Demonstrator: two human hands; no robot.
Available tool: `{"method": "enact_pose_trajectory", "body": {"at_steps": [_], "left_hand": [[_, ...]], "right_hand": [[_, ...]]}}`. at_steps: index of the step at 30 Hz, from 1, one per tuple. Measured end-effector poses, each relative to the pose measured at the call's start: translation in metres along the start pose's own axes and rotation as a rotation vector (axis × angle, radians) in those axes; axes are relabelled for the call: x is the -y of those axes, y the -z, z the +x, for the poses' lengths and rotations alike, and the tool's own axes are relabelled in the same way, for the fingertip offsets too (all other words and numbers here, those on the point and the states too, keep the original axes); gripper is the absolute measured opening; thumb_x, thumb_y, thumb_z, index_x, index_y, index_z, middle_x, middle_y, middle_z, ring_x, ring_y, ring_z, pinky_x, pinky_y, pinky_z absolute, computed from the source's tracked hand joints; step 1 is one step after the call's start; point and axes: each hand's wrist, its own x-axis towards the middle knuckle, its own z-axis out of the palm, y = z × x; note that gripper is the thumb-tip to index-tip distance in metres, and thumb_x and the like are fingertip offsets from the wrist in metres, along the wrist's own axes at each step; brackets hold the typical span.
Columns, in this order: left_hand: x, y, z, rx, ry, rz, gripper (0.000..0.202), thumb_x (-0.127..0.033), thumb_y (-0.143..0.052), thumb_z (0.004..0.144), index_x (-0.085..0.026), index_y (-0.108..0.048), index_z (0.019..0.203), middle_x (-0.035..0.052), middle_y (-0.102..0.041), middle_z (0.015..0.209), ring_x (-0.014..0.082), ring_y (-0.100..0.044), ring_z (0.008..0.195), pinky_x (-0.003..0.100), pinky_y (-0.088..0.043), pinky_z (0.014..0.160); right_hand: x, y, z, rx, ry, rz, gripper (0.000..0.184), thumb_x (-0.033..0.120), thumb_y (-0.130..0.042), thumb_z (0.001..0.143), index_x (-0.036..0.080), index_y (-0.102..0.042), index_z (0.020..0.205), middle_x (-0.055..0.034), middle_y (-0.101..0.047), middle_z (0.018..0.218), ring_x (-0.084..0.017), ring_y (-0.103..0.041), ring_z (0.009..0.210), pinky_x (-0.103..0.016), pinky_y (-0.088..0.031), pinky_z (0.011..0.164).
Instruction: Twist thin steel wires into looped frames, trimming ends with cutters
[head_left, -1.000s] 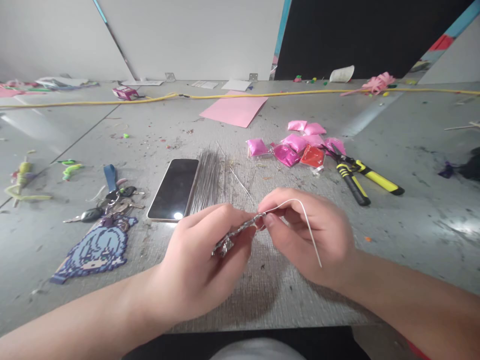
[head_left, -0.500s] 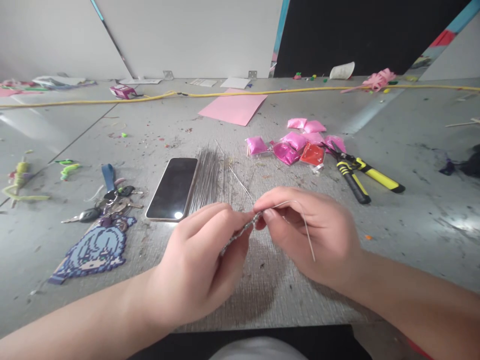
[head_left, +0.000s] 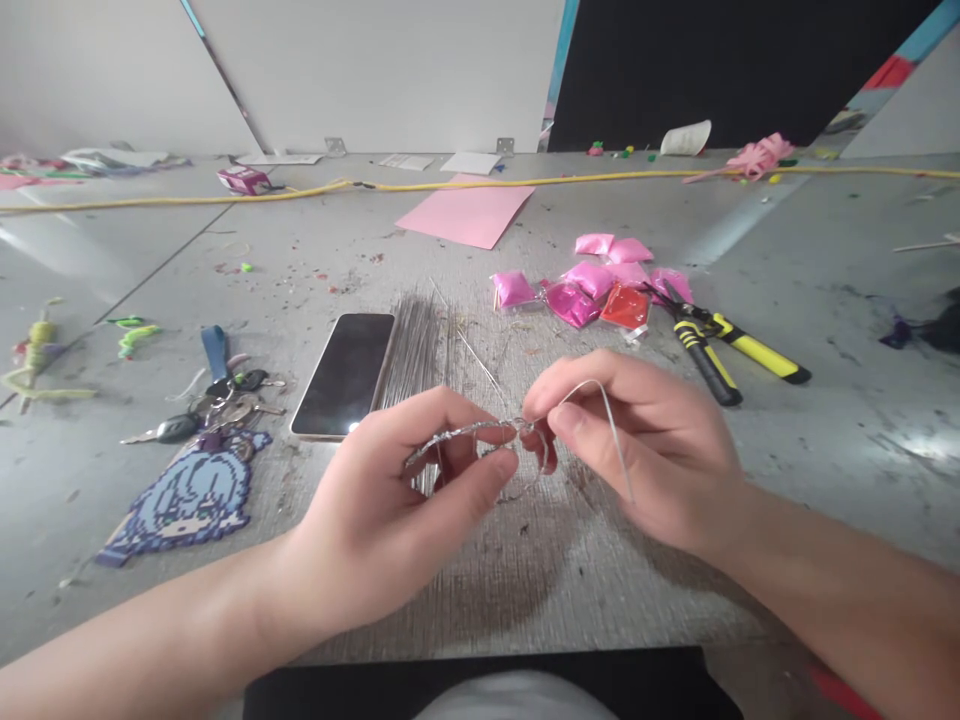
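Observation:
My left hand point(head_left: 390, 500) pinches a thin beaded silver strand point(head_left: 457, 437) between thumb and fingers, held above the grey table point(head_left: 525, 590). My right hand point(head_left: 637, 450) is closed on the strand's right end, where a bare white wire point(head_left: 611, 420) loops up over the fingers and down past the hand. Both hands meet near the table's front middle. Just behind them lies a bundle of thin silver wires point(head_left: 420, 360).
A black phone point(head_left: 345, 375) lies left of the wires; keys with a blue pixel charm point(head_left: 187, 495) are further left. Pink and red bead bags point(head_left: 592, 285) and yellow-handled pliers point(head_left: 720, 345) lie at right. Pink paper point(head_left: 469, 212) and a yellow cord point(head_left: 225, 203) are at the back.
The strand has turned from slanting down-left to nearly level. My left hand's fingers have spread along it, and my right hand has risen slightly with the wire loop.

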Motion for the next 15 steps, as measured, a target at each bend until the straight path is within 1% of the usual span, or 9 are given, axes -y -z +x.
{"method": "enact_pose_trajectory", "body": {"at_steps": [3, 4, 6, 8, 11, 15], "left_hand": [[0.000, -0.001, 0.002, -0.048, 0.020, 0.016, 0.004, -0.022, -0.070, 0.088, -0.024, -0.066, 0.088, -0.0052, -0.059, 0.063, 0.0099, -0.058, 0.054, 0.020, -0.046, 0.047], [0.000, -0.001, 0.003, -0.058, 0.011, 0.040, 0.003, -0.022, -0.071, 0.087, -0.024, -0.067, 0.087, -0.0052, -0.059, 0.062, 0.0095, -0.058, 0.052, 0.020, -0.046, 0.047], [0.000, -0.001, 0.003, -0.076, -0.034, 0.100, 0.003, -0.021, -0.071, 0.087, -0.023, -0.069, 0.089, -0.0045, -0.061, 0.063, 0.0094, -0.059, 0.053, 0.021, -0.047, 0.049], [0.000, 0.000, 0.004, -0.090, -0.097, 0.164, 0.005, -0.019, -0.072, 0.086, -0.023, -0.070, 0.089, -0.0030, -0.065, 0.067, 0.0101, -0.061, 0.056, 0.021, -0.049, 0.051], [-0.001, 0.002, 0.005, -0.094, -0.218, 0.206, 0.009, -0.015, -0.073, 0.084, -0.021, -0.068, 0.088, -0.0019, -0.069, 0.070, 0.0097, -0.060, 0.057, 0.020, -0.049, 0.050], [-0.002, 0.002, 0.007, -0.053, -0.333, 0.174, 0.014, -0.009, -0.072, 0.084, -0.021, -0.067, 0.089, -0.0004, -0.073, 0.076, 0.0099, -0.061, 0.058, 0.020, -0.049, 0.048]], "right_hand": [[0.001, 0.002, 0.001, 0.050, 0.043, -0.029, 0.012, 0.020, -0.055, 0.099, 0.020, -0.064, 0.091, -0.0027, -0.065, 0.086, -0.013, -0.059, 0.068, -0.030, -0.050, 0.062], [0.001, 0.001, 0.001, 0.051, 0.039, -0.027, 0.013, 0.020, -0.054, 0.099, 0.020, -0.064, 0.091, -0.0028, -0.065, 0.086, -0.013, -0.058, 0.068, -0.030, -0.049, 0.061], [0.001, 0.000, 0.001, 0.038, -0.026, 0.017, 0.014, 0.021, -0.055, 0.099, 0.020, -0.065, 0.089, -0.0027, -0.064, 0.086, -0.012, -0.056, 0.067, -0.029, -0.047, 0.059], [-0.001, -0.001, 0.001, 0.041, -0.134, 0.135, 0.014, 0.021, -0.056, 0.097, 0.020, -0.066, 0.086, -0.0017, -0.063, 0.082, -0.012, -0.055, 0.066, -0.027, -0.044, 0.056], [-0.004, -0.002, 0.005, 0.113, -0.278, 0.390, 0.016, 0.018, -0.056, 0.095, 0.021, -0.066, 0.083, -0.0001, -0.058, 0.078, -0.012, -0.052, 0.065, -0.025, -0.043, 0.055], [-0.006, -0.003, 0.012, 0.216, -0.363, 0.613, 0.017, 0.017, -0.058, 0.089, 0.018, -0.064, 0.073, -0.0008, -0.055, 0.081, -0.012, -0.050, 0.068, -0.026, -0.043, 0.061]]}}
